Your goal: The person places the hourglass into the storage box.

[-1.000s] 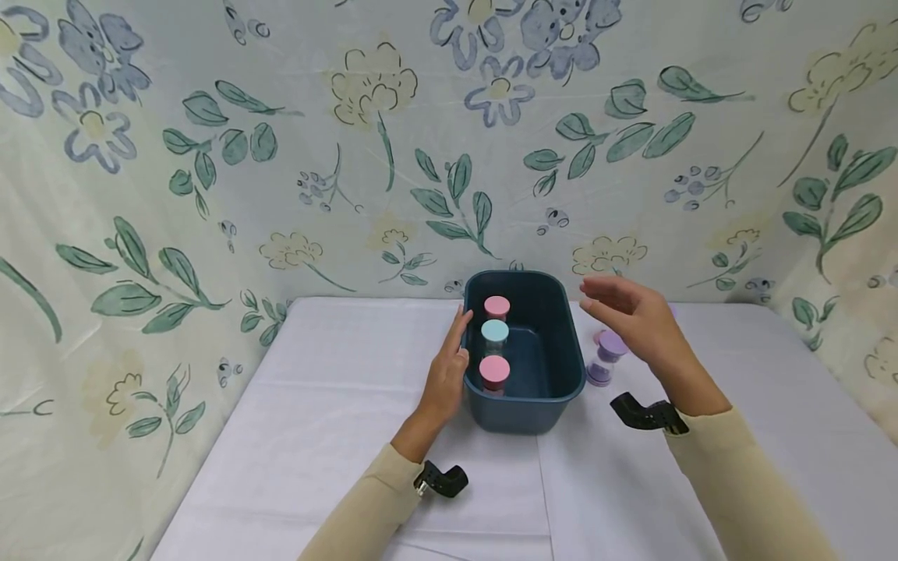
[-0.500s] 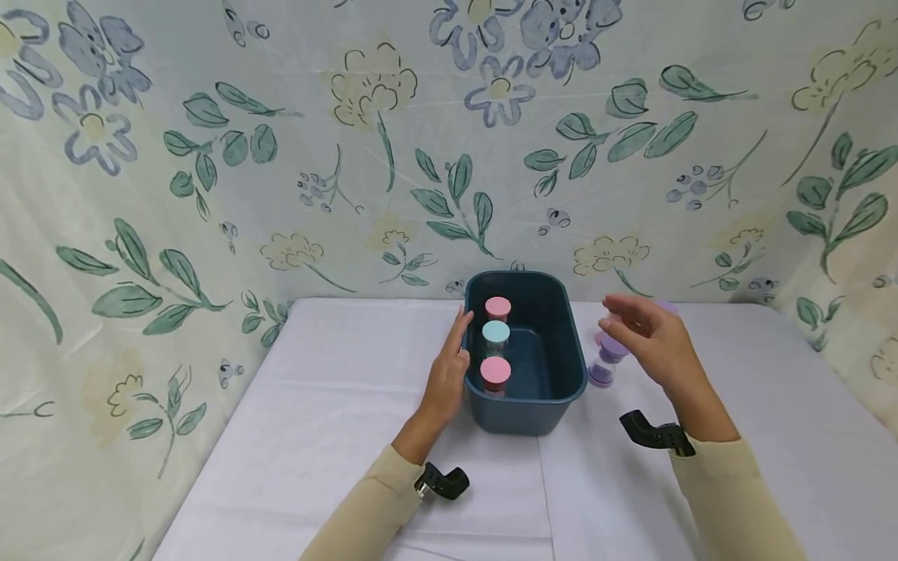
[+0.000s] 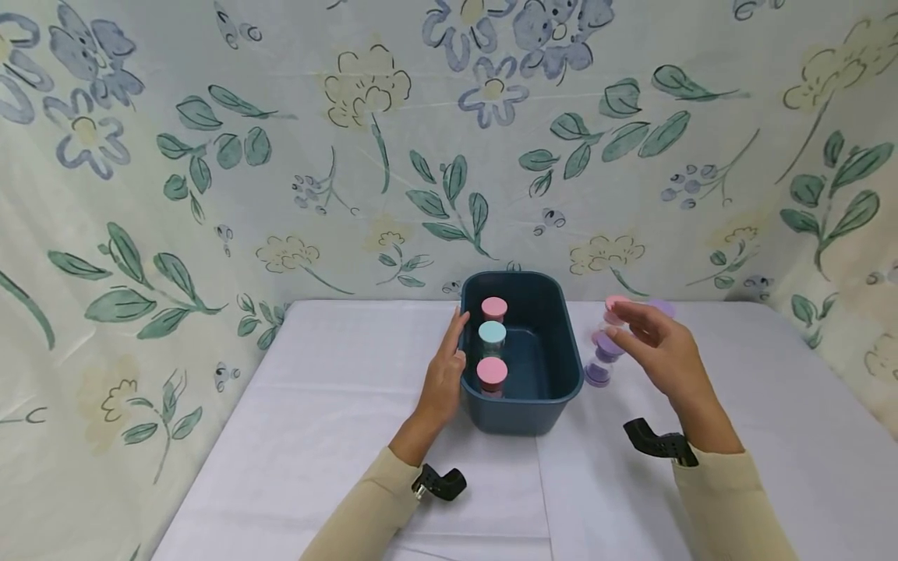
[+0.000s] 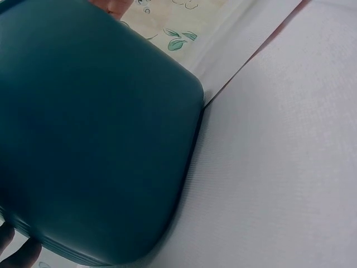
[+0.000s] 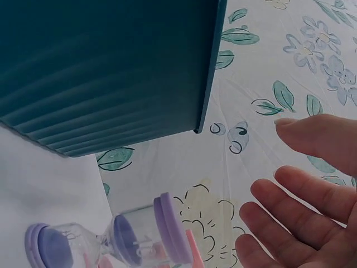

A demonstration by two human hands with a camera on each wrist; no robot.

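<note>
Along the left wall of a dark blue plastic bin (image 3: 519, 413) rests my left hand (image 3: 440, 382), its fingers fairly straight. Inside, in a row by that wall, stand a pink-capped timer (image 3: 494, 306), a light-blue-capped timer (image 3: 492, 335) and another pink-capped timer (image 3: 492, 371); their lower parts are partly hidden. My right hand (image 3: 666, 351) hovers over a group right of the bin, fingers loosely bent and holding nothing. Nearest is a purple sand timer (image 3: 599, 374), its glass bulbs and purple sand plain in the right wrist view. A pink cap (image 3: 616, 302) and another purple cap (image 3: 662, 308) show behind the hand.
A white cloth (image 3: 337, 405) covers the table. Behind it hangs a floral curtain (image 3: 393, 195), close to the bin's far end. The bin's wall (image 4: 100, 134) fills much of the left wrist view.
My right hand has moved right and down from beside the bin's rim to above the timers, uncovering a pink cap. The left hand stays on the bin.
</note>
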